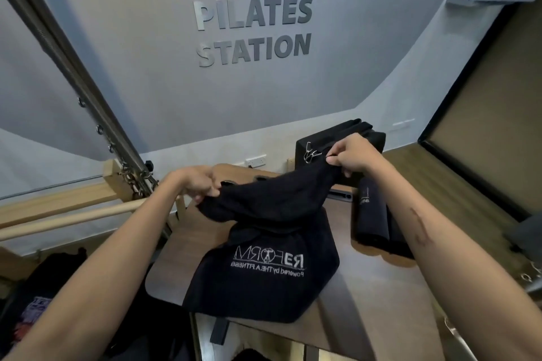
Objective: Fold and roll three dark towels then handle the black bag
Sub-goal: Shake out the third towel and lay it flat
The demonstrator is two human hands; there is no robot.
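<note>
Gripping dark towel point(272, 208), both hands lifted

Lighting: even, soft indoor light from above; faint shadows on counter point(381, 302). Dark towel point(264, 272) shows little fabric detail. Strong wide-angle bending at edges. Slight softness overall.

The wooden table point(381, 296) carried a dark towel point(264, 272) with white lettering; its lower part lay on the top and hung over the near edge. To the right lay rolled dark towels point(374, 214). A black bag point(340, 141) stood at the far edge.
</note>
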